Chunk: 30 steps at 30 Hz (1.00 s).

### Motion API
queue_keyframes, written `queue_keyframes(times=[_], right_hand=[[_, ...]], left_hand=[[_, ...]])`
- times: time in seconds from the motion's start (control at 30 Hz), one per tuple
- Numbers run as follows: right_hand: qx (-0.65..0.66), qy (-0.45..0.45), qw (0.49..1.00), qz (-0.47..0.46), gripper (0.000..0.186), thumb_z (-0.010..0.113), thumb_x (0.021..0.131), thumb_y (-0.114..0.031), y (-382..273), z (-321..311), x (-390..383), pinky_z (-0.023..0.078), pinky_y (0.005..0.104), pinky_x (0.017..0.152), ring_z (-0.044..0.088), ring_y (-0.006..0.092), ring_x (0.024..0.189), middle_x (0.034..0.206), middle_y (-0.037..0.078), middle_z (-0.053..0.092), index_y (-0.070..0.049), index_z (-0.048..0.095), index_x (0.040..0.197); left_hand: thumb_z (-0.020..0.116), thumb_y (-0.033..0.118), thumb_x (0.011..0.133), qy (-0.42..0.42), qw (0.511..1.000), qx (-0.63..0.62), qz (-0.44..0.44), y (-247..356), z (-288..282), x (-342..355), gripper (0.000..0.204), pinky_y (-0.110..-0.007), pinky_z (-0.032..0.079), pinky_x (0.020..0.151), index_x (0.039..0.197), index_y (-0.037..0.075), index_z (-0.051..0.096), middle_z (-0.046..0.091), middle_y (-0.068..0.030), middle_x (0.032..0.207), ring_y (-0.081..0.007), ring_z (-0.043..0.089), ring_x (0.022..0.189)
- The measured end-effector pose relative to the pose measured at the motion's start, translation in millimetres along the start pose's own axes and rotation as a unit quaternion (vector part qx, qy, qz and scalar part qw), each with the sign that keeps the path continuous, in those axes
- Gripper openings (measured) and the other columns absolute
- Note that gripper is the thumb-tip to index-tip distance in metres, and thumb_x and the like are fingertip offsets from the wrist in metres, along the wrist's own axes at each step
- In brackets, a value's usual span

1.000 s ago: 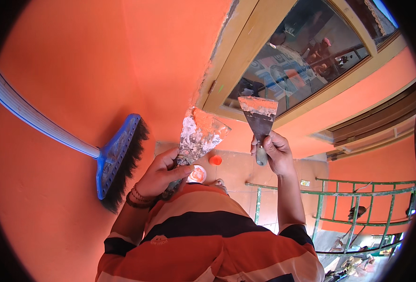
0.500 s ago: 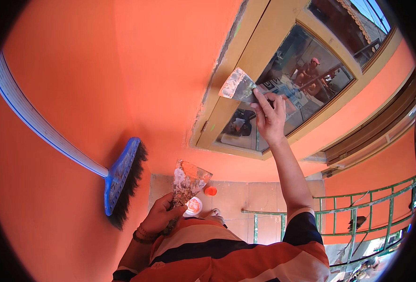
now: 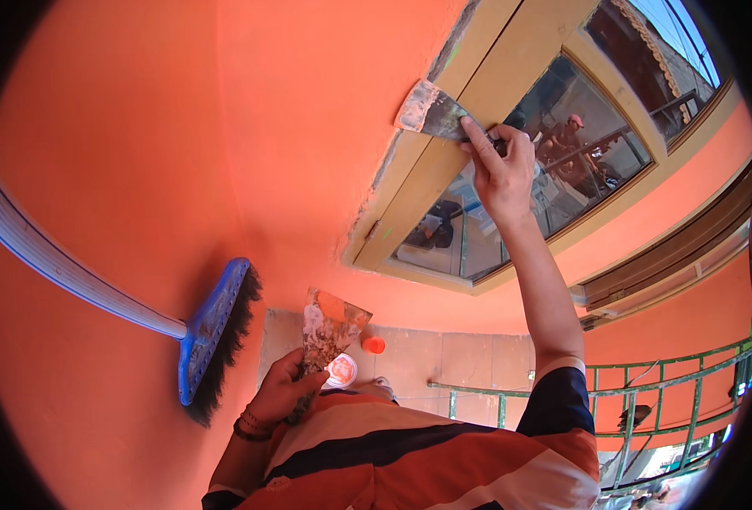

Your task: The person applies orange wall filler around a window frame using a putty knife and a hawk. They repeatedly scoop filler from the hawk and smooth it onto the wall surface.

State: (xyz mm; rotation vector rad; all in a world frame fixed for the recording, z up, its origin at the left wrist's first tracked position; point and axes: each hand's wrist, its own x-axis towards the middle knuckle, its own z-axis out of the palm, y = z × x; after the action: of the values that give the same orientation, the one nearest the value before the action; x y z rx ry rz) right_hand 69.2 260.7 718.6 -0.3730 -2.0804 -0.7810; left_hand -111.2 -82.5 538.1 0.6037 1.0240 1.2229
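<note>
My right hand (image 3: pixel 507 174) is raised and closed round the handle of a putty knife (image 3: pixel 438 114), index finger stretched along its metal blade. The blade's pale, filler-smeared edge lies at the seam between the orange wall (image 3: pixel 308 119) and the tan wooden window frame (image 3: pixel 400 180). Whether it presses on the wall cannot be made out. Low in front of my body, my left hand (image 3: pixel 280 389) grips a second putty knife (image 3: pixel 332 327). That one has a wide blade, crusted with whitish and orange filler and pointing up.
A blue broom (image 3: pixel 210 331) with dark bristles leans at the left wall. On the tiled floor (image 3: pixel 427 350) stand a white tub (image 3: pixel 342 371) with orange-white contents and an orange lid (image 3: pixel 373 345). Green metal bars (image 3: pixel 661 387) stretch along the right; window glass (image 3: pixel 554 157) reflects a person.
My right hand has moved up and slightly right with its putty knife, bringing the blade onto the seam beside the window frame. My left hand keeps its grip, shifted a little left.
</note>
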Motion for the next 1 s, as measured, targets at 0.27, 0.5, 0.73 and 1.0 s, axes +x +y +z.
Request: queue_keyframes(times=[0.27,0.5,0.73,1.0], right_hand=[[-0.062,-0.045,0.997,-0.026,0.063,0.062,0.062,0.003,-11,-1,1,0.038,0.0345,0.064,0.051,0.0229,0.076,0.089,0.007,0.05,-0.02,0.067,0.12],[-0.094,-0.081,0.99,-0.064,0.057,0.059,0.066,0.002,-11,-7,7,0.038,0.0349,0.065,0.05,0.0233,0.076,0.089,0.008,0.048,-0.017,0.066,0.118],[-0.082,-0.1,0.99,-0.053,0.061,0.059,0.063,0.004,-16,-11,2,0.039,0.0355,0.065,0.05,0.024,0.077,0.089,0.007,0.047,-0.018,0.066,0.12],[-0.04,-0.133,0.99,0.016,0.066,0.066,0.063,0.008,-21,-56,-12,0.043,0.0378,0.065,0.051,0.0262,0.078,0.089,0.008,0.048,-0.018,0.066,0.123]], left_hand=[[0.063,0.007,0.092,-0.014,1.0,-0.002,-0.017,-5,-6,11,0.024,-0.023,0.047,0.051,0.113,0.001,0.054,0.062,-0.0023,0.077,-0.0083,0.058,0.057],[0.064,0.008,0.092,-0.021,1.0,0.014,-0.004,-14,-12,18,0.023,-0.023,0.047,0.051,0.111,0.001,0.054,0.062,-0.0023,0.077,-0.008,0.058,0.058],[0.065,0.009,0.091,-0.008,1.0,-0.016,-0.005,-20,-15,17,0.023,-0.023,0.047,0.052,0.11,0.001,0.055,0.062,-0.0016,0.078,-0.0076,0.058,0.059],[0.065,0.009,0.091,0.015,1.0,-0.007,0.002,-15,-13,-3,0.024,-0.023,0.047,0.052,0.111,0.001,0.055,0.062,-0.0009,0.078,-0.0074,0.058,0.059]])
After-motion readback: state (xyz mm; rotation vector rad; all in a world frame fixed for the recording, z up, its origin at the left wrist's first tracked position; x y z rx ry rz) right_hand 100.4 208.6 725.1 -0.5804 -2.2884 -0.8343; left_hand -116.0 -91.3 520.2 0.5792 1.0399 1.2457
